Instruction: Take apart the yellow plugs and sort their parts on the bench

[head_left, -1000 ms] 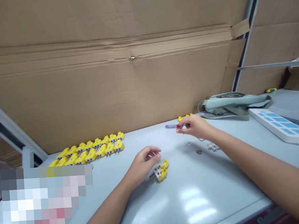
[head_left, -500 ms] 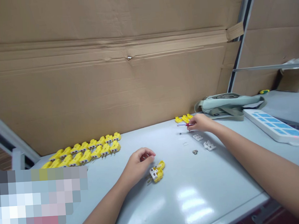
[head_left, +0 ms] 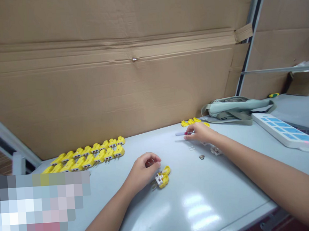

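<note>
On the table lies an opened yellow plug (head_left: 163, 179), with a white insert, metal pins and its yellow cover still at its side. My left hand (head_left: 144, 168) is just behind and left of it, fingers loosely curved and apart, holding nothing. Further back, my right hand (head_left: 197, 131) grips a small screwdriver (head_left: 181, 133) with a pale clear handle and a red collar; the handle points left. Under my right wrist, white plastic parts (head_left: 215, 150) are partly hidden. Two thin white pieces (head_left: 191, 148) and a little cluster of metal parts (head_left: 201, 157) lie nearer me.
Two rows of yellow plugs (head_left: 89, 160) stand at the left back. Several yellow shell pieces (head_left: 191, 121) lie by the cardboard wall (head_left: 132, 96). A green-grey bag (head_left: 232, 109) and a white case with blue panels (head_left: 286, 130) are at the right. The lower left corner is pixelated.
My right hand has moved a little left and toward me with the screwdriver, now covering part of the white plastic parts. My left hand and the opened plug have stayed in place.
</note>
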Tool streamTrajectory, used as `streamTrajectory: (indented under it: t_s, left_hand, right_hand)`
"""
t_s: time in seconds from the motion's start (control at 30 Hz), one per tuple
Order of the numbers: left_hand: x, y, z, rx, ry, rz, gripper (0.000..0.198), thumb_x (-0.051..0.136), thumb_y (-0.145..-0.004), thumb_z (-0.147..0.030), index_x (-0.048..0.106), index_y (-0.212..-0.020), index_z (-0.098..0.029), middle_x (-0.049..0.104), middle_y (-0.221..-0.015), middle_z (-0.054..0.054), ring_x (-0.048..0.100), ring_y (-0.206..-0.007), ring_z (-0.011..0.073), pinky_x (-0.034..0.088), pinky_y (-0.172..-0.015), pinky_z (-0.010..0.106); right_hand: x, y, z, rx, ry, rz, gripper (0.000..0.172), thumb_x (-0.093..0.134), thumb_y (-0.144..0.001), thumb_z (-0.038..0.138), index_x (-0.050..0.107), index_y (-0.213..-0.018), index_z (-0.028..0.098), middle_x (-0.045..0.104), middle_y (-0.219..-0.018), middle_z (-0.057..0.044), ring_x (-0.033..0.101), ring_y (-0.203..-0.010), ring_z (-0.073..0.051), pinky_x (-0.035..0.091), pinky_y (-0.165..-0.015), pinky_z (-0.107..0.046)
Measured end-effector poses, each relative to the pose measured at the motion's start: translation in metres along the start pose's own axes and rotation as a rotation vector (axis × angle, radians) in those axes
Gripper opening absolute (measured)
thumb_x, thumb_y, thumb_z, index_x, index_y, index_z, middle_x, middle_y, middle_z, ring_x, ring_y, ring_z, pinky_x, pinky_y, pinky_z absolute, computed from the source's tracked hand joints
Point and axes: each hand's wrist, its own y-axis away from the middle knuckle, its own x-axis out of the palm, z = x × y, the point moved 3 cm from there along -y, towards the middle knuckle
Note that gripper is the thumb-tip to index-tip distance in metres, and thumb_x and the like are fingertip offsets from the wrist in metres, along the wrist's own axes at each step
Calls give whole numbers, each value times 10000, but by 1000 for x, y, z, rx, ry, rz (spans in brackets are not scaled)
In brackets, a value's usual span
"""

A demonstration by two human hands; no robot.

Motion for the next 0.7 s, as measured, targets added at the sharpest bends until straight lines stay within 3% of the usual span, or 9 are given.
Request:
streamTrajectory:
  t_s: [0.1, 0.17, 0.27, 0.33, 0.53, 0.7]
  left_hand:
    - [-4, 6, -8, 46, -118, 37, 213, 539, -727, -377, 576, -822, -190, 555, -780, 14, 482, -711, 164, 398, -660, 279]
    - [-5, 12, -13, 79, -200, 121, 280, 590, -690, -413, 549, -871, -202, 547, -817, 9, 479, -719, 164, 395, -640, 268]
    - [-3, 19, -17, 102, -294, 215, 329, 669, -607, -393, 528, -838, -205, 532, -808, -6, 476, -697, 157, 380, -592, 249]
    - [0, 20, -18, 112, -316, 229, 277, 665, -609, -347, 530, -804, -205, 530, -796, -12, 477, -687, 153, 376, -582, 243]
    - [6, 18, -16, 170, -253, 259, 233, 645, -636, -282, 600, -849, -201, 552, -833, 2, 479, -670, 137, 391, -606, 240]
    - [8, 17, -15, 201, -191, 286, 267, 663, -638, -272, 640, -897, -207, 558, -823, 4, 463, -658, 126, 389, -612, 235]
  right_hand:
    - [-10, 5, 11, -32, -187, -59, 314, 493, -805, 443, 632, -931, 191, 651, -783, -33, 543, -612, -143, 358, -530, -241]
    - [-16, 12, 23, -106, -387, -87, 311, 424, -851, 441, 583, -912, 182, 630, -713, -19, 508, -560, -127, 350, -514, -238]
    - [-19, 26, 49, -258, -613, -110, 249, 379, -893, 410, 488, -858, 188, 657, -742, -27, 521, -651, -133, 389, -626, -265]
    - [-17, 36, 66, -348, -749, -81, 220, 349, -917, 384, 445, -859, 195, 677, -833, -51, 527, -727, -135, 398, -704, -292]
    - [5, 55, 101, -414, -1204, 100, 184, 435, -894, 333, 444, -1007, 188, 564, -1049, -94, 585, -700, -110, 490, -626, -296]
    - [17, 60, 104, -452, -1178, 25, 497, 508, -856, 234, 238, -1272, 270, 525, -965, -40, 615, -688, -112, 531, -643, -310]
